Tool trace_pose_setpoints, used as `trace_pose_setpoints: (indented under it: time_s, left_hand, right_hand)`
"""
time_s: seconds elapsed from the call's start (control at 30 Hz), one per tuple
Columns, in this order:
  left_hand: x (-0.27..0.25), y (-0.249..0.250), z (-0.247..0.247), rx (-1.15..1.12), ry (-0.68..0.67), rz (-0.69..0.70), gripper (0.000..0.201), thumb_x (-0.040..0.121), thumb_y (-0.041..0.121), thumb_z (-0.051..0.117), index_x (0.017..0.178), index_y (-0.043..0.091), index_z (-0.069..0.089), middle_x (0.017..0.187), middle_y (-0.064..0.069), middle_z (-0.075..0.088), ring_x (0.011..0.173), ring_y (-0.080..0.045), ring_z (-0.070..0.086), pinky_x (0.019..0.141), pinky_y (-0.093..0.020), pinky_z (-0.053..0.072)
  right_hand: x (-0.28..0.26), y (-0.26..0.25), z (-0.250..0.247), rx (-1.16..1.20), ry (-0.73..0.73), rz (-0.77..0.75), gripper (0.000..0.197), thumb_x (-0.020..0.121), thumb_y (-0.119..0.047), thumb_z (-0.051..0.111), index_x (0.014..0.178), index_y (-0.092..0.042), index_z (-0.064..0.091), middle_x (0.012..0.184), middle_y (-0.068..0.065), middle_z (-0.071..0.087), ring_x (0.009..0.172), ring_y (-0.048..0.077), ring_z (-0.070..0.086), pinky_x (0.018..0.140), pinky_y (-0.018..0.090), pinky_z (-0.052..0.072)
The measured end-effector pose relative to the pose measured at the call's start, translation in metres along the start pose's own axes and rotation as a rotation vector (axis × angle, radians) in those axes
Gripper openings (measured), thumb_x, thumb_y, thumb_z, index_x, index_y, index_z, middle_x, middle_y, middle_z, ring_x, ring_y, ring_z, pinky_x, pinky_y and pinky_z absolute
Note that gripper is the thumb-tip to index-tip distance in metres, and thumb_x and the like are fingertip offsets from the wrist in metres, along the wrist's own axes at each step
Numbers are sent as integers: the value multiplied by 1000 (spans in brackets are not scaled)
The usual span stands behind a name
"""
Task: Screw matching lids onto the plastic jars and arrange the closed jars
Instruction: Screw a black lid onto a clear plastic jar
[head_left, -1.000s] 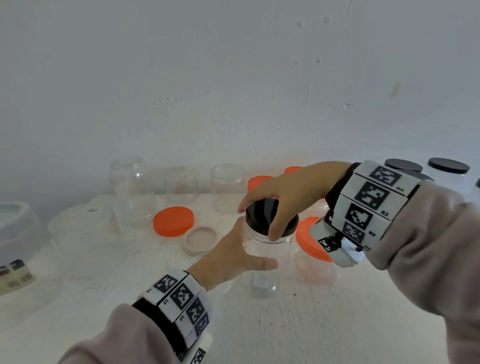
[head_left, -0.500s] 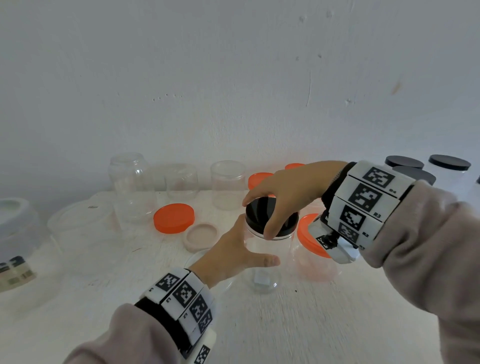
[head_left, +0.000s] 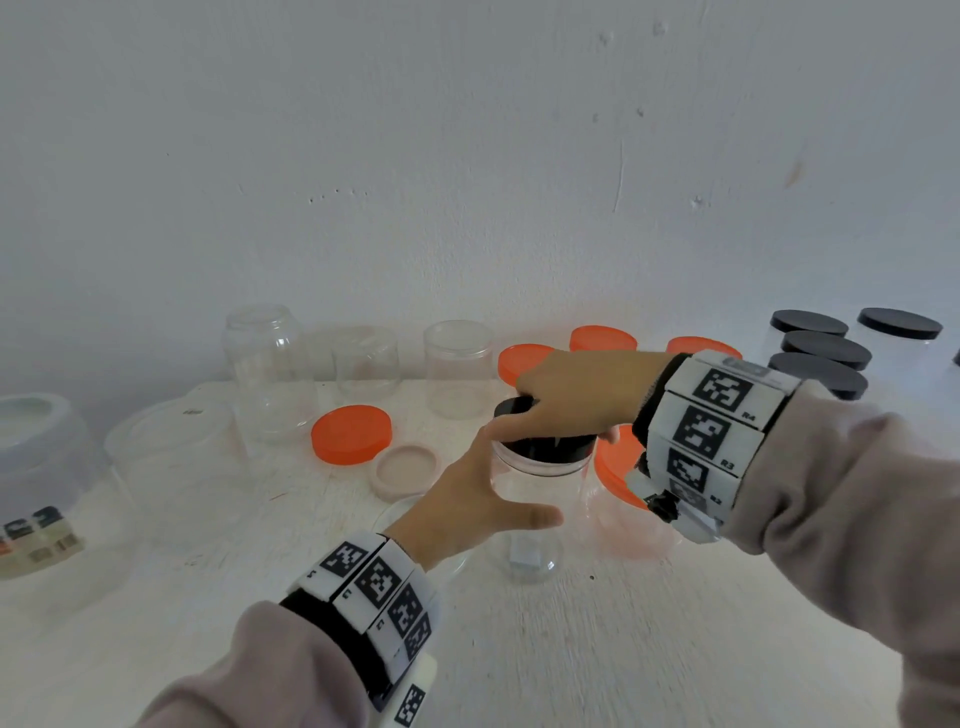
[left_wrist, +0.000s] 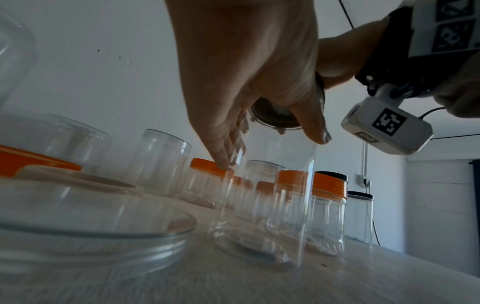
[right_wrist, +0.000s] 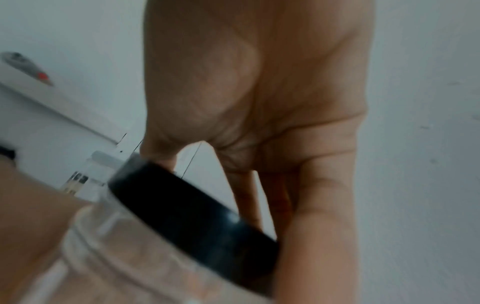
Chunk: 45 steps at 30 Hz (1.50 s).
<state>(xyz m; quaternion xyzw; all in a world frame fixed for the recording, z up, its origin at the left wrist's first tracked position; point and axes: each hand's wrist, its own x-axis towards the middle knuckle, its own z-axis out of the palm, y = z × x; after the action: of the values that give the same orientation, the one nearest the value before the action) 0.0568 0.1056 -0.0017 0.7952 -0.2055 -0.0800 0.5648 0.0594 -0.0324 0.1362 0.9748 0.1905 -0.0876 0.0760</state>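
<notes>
Fingers of the right hand (head_left: 576, 395) have swung round the black lid (head_left: 545, 446) since a second ago, now lying flatter across it. Left wrist view alone shows the clear jar (left_wrist: 262, 205) standing upright on the table (head_left: 623, 649); right wrist view shows thumb and fingers curled on the lid's rim. Left hand (head_left: 467, 499) wraps the jar's side, thumb spread in front.

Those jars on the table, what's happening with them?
Someone is closing a clear jar. The left hand holds its side, and the right hand grips the black lid on top. Several closed jars stand near the wall. An orange lid and open jars wait on the table.
</notes>
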Motion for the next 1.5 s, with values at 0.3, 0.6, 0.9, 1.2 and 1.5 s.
trace_pose_setpoints:
  time_s: [0.3,0.6,0.9,1.2,1.5]
  left_hand:
    - [-2,4,0,38,5,-13,99,62,41,85,142,46,27,134,29,37,129,-1,34,102,-26,30]
    - [-3,9,0,37,-1,-34,102,70,30,85,146,37,17,143,17,39,132,-4,36,105,-27,31]
    - [-5,8,0,59,23,-23,102,66,36,86,147,37,24,141,21,38,133,-6,34,107,-28,30]
    - [-3,11,0,42,-3,-31,104,67,31,86,148,31,20,142,13,45,133,-7,39,113,-38,33]
    - [0,7,-2,14,-36,-36,101,67,32,86,146,37,23,139,22,44,128,1,39,102,-20,31]
  right_hand:
    - [1,4,-2,105,-59,13,66,72,-79,53,112,-26,54,94,-7,58,48,12,67,57,26,48]
    - [8,8,-4,105,-56,-48,61,63,-76,65,109,-37,55,102,-8,59,83,22,70,73,34,57]
    - [7,2,4,62,46,4,70,71,-78,56,105,-18,65,94,0,67,33,5,48,43,19,36]
    - [8,9,-1,128,-61,-59,68,57,-72,70,109,-30,59,97,-8,62,71,17,70,64,30,59]
    - [0,16,-9,120,-173,-215,78,71,-34,81,138,-45,41,128,-17,42,120,12,43,99,37,46]
